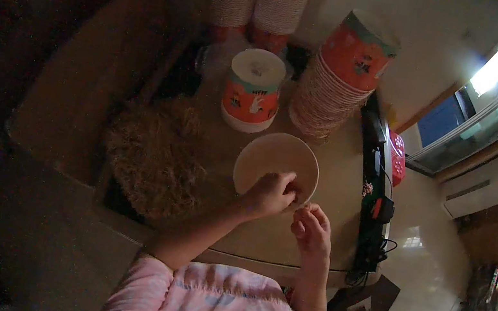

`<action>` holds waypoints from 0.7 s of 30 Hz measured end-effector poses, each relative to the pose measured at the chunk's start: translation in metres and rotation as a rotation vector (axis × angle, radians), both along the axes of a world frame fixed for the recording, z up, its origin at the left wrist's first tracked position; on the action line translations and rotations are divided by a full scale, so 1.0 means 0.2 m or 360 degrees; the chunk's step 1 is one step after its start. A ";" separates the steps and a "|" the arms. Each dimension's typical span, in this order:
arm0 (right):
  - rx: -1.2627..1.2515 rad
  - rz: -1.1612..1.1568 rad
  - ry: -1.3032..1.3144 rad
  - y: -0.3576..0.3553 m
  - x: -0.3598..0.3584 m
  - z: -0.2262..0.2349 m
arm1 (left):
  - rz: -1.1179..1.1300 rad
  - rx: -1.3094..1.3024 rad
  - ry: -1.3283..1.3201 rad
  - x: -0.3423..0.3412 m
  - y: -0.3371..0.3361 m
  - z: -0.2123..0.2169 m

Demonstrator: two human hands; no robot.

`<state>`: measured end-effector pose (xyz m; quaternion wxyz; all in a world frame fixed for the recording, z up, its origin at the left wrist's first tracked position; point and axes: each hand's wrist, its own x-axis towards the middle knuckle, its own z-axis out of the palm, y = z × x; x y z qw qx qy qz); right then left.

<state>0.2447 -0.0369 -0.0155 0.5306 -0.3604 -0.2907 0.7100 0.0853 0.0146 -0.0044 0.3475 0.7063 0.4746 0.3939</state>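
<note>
Pink shirt (223,298) nearest cam, open tub (275,154) just past

Sitting on table (338,186), w/ orange tub (250,98) and stack of tubs (341,82) behind, brown fuzzy heap (154,157) at left. L hand (270,195) curled over near-right rim; R hand (313,229) w/ fingertips bunched at same edge, outside. Actual grip, L or R: can't tell. Prob. light, thin card: stiffish at rim, softer in wall, easy to dent, maybe slick. Best held by rim, palm under base if lifted.

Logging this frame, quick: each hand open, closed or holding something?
Left hand: curled over the near side of the pale tub; grip cannot be told.
Right hand: fingers bent at the tub's edge; grip cannot be told.
</note>
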 end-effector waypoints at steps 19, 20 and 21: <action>0.0653 -0.0394 -0.0795 0.04 -0.06 0.05 | -0.0227 -0.0327 -0.0319 0.03 0.02 -0.06; 0.0745 -0.0438 -0.0965 0.06 -0.06 0.04 | -0.0232 -0.0453 -0.0411 0.03 0.03 -0.05; 0.0746 -0.0440 -0.0964 0.06 -0.06 0.02 | -0.0237 -0.0579 -0.0504 0.03 0.03 -0.05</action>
